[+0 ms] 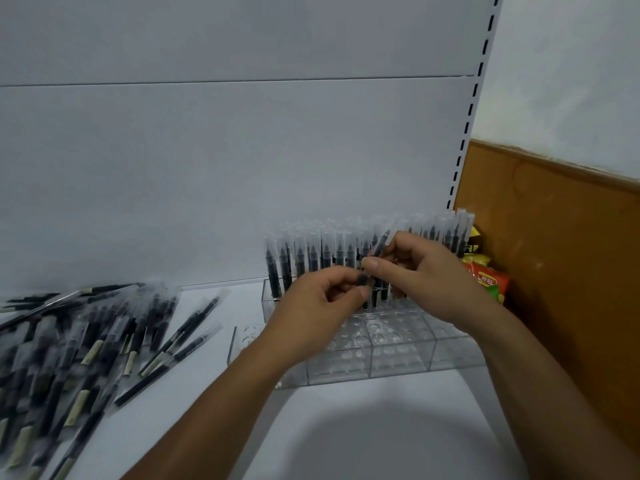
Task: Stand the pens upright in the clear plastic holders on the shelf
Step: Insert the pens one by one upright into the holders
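Note:
One black pen with a clear cap (381, 245) is held tilted above the clear plastic holder (388, 344). My left hand (322, 303) pinches its lower end. My right hand (415, 271) pinches it higher up, near the cap. Behind my hands, several black pens with clear caps (304, 258) stand upright in the holder's back rows. The front rows of the holder show bare round sockets. A heap of loose wrapped pens (86, 344) lies on the white shelf (363, 427) at the left.
The white shelf back panel (242, 168) rises right behind the holder. Red and yellow snack packets (485, 271) sit at the holder's right end, against a brown wall panel (554, 271). A slotted upright (467, 133) marks the shelf's right side.

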Demonstrator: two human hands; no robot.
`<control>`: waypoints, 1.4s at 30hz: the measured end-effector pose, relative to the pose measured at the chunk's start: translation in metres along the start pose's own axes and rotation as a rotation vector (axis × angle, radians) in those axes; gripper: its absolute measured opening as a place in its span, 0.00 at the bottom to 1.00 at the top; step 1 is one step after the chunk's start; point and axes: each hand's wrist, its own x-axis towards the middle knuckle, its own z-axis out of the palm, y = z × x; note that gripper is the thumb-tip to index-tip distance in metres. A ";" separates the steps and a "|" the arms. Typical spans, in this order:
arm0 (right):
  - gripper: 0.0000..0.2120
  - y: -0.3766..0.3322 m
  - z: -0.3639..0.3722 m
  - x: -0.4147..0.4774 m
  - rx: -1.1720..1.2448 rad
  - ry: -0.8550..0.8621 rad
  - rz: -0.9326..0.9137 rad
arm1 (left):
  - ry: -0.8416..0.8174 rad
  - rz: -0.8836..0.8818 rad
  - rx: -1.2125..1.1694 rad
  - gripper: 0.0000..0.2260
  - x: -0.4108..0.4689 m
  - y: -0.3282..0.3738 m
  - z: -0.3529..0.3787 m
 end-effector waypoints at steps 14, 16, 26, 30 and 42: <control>0.06 0.017 -0.025 0.007 0.088 0.418 0.003 | -0.112 0.192 0.763 0.29 -0.026 -0.013 -0.028; 0.08 0.019 -0.023 0.008 -0.028 0.422 0.000 | -0.100 0.196 0.770 0.30 -0.028 -0.018 -0.026; 0.09 0.024 -0.016 0.009 -0.245 0.391 -0.011 | -0.084 0.210 0.782 0.29 -0.027 -0.022 -0.023; 0.05 0.024 -0.014 0.008 -0.347 0.183 0.044 | -0.089 0.206 0.790 0.30 -0.027 -0.022 -0.023; 0.10 0.029 -0.007 0.007 -0.410 0.132 0.158 | -0.092 0.206 0.770 0.30 -0.026 -0.025 -0.023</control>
